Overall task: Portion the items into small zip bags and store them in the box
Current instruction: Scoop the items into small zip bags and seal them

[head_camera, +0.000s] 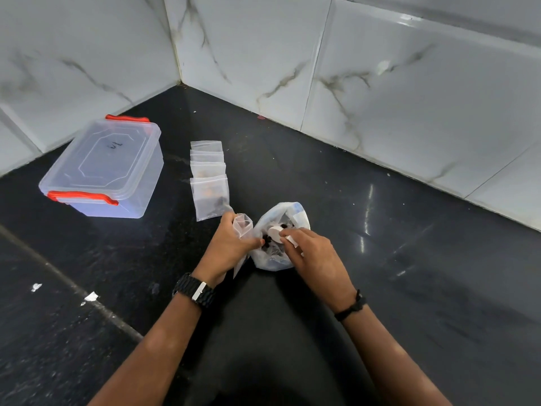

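Observation:
On the black counter, my left hand (227, 247) grips a small clear zip bag (243, 227), its mouth up and open. Beside it stands a white plastic bag (288, 213) with small dark items (268, 240) inside. My right hand (314, 253) reaches into that bag's mouth and holds the handle of a white scoop (276, 232). A row of several small zip bags (208, 178) lies further back, some with brown or dark contents. A clear plastic box (105, 168) with red latches sits at the left, lid on.
White marble-patterned wall tiles (380, 98) enclose the counter's back and left in a corner. Small white scraps (90, 296) lie on the counter at the lower left. A seam (73, 288) crosses the counter there diagonally.

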